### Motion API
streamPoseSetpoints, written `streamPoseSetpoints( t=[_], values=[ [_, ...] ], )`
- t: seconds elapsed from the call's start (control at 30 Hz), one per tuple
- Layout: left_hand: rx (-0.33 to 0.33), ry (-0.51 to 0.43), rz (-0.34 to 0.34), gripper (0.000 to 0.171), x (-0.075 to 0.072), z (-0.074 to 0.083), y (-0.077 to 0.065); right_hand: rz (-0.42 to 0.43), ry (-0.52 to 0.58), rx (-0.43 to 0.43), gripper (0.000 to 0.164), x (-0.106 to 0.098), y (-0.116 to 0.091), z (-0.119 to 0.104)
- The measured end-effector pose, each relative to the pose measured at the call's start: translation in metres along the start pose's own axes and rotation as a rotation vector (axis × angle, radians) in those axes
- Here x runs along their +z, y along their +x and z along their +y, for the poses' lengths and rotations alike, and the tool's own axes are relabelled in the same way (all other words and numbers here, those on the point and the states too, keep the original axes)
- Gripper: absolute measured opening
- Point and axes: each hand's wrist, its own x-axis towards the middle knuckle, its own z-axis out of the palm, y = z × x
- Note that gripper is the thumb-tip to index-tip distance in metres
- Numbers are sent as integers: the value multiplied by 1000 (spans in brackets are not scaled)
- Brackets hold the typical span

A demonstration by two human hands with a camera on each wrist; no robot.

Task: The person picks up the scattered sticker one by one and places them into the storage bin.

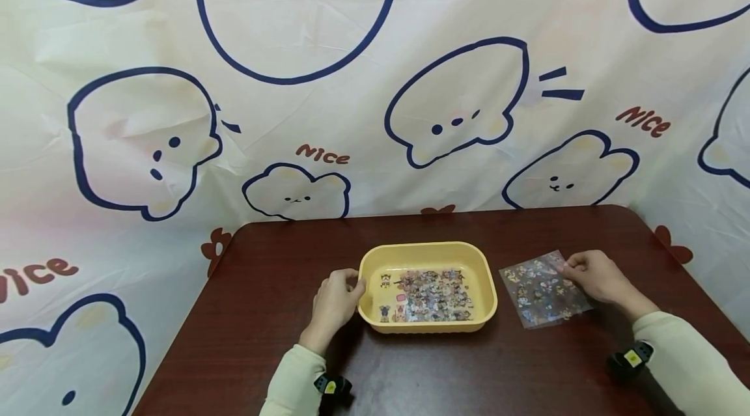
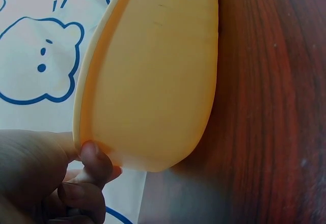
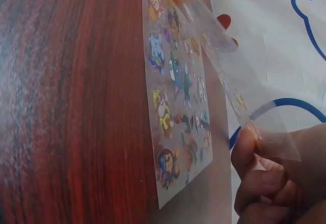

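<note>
My left hand [image 1: 334, 304] grips the left rim of a yellow plastic tray [image 1: 426, 328]; up close in the left wrist view its thumb and fingers [image 2: 97, 165] pinch the tray's edge. Inside the tray lie clear sheets of small cartoon stickers [image 1: 436, 295]. To the tray's right, my right hand [image 1: 594, 275] pinches the edge of a transparent sticker sheet [image 3: 229, 76]. That sheet is raised at an angle over another sticker sheet [image 3: 178, 102] with colourful cartoon figures.
The dark reddish-brown table [image 1: 422, 377] has its far edge against a white cloth [image 1: 363, 110] printed with blue bear outlines. Black devices with yellow markings, such as the wrist camera [image 1: 629, 359], sit at both wrists.
</note>
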Motion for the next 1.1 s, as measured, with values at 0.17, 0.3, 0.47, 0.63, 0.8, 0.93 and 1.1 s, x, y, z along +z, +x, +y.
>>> streamPoseSetpoints(
  t=[0.17,0.3,0.47,0.63,0.8,0.93,1.1],
  values=[
    [3,-5,-5,30,0,0,0,12,20,-4,27,0,0,2],
    [0,-5,-11,31,0,0,0,35,28,-7,26,-2,-1,2],
    [-1,-11,-17,31,0,1,0,48,43,-3,27,-3,-1,4],
    [1,-17,-15,30,0,1,0,52,61,3,28,-4,-2,5],
    [5,-12,-7,29,0,0,0,64,63,2,30,-5,-3,4],
    [8,-8,-8,30,0,0,0,72,61,-7,30,-7,-4,1],
    [10,-7,-9,30,0,0,0,84,74,-24,31,-9,-4,-3]
  ],
)
